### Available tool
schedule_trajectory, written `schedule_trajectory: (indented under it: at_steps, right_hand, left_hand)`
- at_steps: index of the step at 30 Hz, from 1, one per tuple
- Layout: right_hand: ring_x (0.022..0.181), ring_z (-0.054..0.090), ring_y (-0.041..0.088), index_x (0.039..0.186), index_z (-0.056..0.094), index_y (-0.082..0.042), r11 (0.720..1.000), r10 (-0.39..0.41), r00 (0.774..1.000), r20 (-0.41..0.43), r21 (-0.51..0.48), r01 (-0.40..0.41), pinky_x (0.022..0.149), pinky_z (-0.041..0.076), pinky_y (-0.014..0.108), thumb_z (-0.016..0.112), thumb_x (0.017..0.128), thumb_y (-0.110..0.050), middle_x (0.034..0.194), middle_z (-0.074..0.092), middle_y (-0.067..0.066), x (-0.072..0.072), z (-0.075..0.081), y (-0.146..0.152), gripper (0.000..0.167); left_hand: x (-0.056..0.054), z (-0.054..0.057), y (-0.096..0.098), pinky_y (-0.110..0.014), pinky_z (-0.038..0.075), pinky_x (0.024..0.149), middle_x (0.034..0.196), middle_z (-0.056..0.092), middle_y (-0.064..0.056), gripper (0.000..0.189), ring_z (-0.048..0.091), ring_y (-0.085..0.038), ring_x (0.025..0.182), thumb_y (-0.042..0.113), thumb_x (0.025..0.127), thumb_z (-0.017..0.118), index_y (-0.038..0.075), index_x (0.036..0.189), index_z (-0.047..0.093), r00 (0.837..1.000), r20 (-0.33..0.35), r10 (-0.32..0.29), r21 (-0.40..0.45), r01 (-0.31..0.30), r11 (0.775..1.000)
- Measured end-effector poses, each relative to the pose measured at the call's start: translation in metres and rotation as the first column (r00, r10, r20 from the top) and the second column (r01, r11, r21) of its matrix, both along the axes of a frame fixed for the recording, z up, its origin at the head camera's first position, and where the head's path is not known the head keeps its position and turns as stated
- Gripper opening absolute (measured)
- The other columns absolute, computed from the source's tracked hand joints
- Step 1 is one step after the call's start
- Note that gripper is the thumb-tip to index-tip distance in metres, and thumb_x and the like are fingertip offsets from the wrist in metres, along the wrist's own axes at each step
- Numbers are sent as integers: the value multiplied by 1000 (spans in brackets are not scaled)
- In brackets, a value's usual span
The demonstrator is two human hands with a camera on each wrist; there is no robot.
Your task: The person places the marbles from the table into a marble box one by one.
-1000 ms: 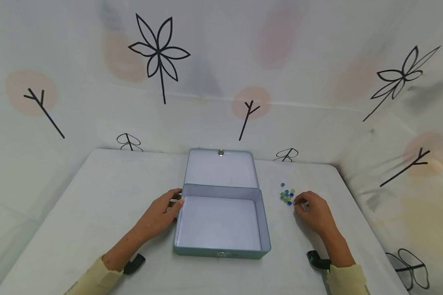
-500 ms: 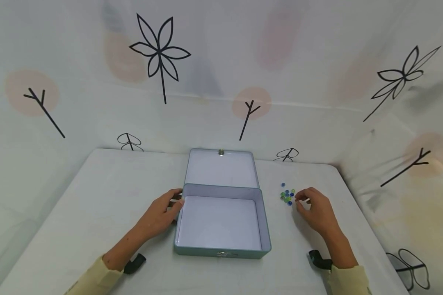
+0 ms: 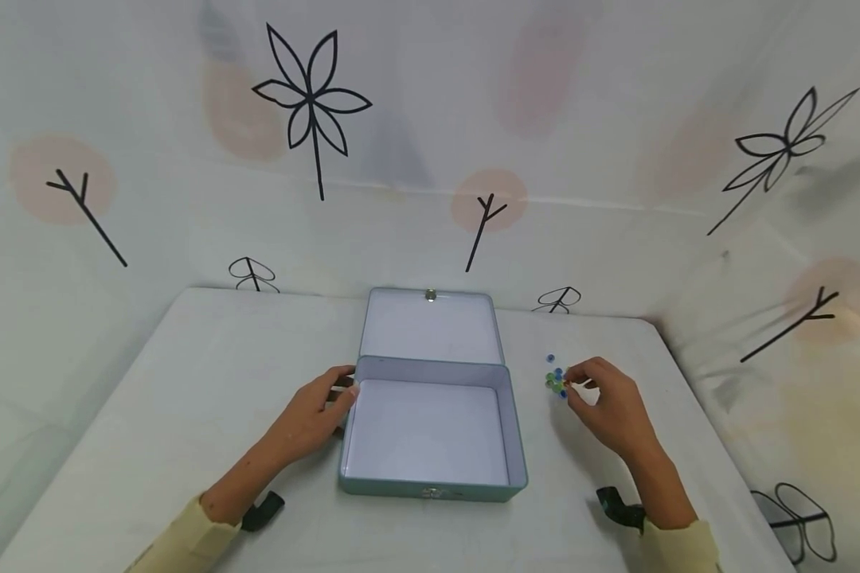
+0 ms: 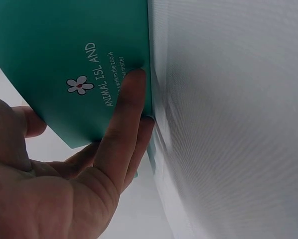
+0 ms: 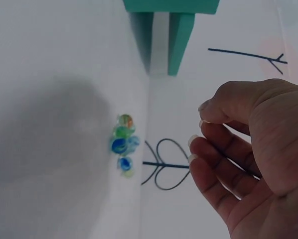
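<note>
In the head view a pale green tin box (image 3: pixel 430 487) lies with its lid (image 3: pixel 430 326) folded back. The box floor (image 3: pixel 426 434) is visible and bare. My left hand (image 3: pixel 311 418) rests against its left side, thumb at the rim. In the left wrist view, straight fingers (image 4: pixel 121 124) touch the printed green wall (image 4: pixel 49 64). To the right of the box, several blue and green glass marbles (image 3: pixel 554 380) sit in a cluster. My right hand (image 3: pixel 609 406) is beside them, fingers slightly bent. In the right wrist view its fingertips (image 5: pixel 194 149) appear apart from the marbles (image 5: pixel 121 144).
One blue marble (image 3: pixel 550 358) lies a little behind the cluster. A white cloth covers the table (image 3: pixel 222 358). Patterned fabric walls (image 3: pixel 416 223) rise at the back and sides. Dark wrist cameras (image 3: pixel 619 507) sit under both forearms.
My right hand has moved left and slightly away from me, closer over the marbles, partly hiding those at the right of the cluster. The left hand and box have stayed put.
</note>
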State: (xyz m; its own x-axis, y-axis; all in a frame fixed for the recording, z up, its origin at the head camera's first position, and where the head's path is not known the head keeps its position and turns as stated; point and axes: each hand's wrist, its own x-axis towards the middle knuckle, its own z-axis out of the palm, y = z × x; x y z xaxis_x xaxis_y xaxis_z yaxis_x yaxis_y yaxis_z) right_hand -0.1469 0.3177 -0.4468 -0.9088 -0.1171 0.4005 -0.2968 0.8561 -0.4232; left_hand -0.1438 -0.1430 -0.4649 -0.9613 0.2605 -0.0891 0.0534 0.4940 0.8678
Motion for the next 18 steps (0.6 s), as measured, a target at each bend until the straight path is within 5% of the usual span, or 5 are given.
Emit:
schedule_trajectory:
  at_steps: [9,18]
  right_hand:
    - [93,69,21,99,74,-13,999,53,998,-27,9,-53,78,57,27,84,84,5,100,71,-3,6,15,-16,25]
    - [90,67,15,101,74,-15,993,117,992,-52,-7,-117,78,55,17,86,84,4,100,70,-6,13,23,-33,28]
  left_hand:
    - [-1,-1,0,-30,63,76,149,58,-16,54,63,-35,128,35,113,53,11,160,43,1000,-2,2,-2,-2,1000]
    - [-1,-1,-1,-34,63,83,149,58,-16,57,63,-35,129,41,113,53,10,160,44,1000,-22,-7,-18,7,1000]
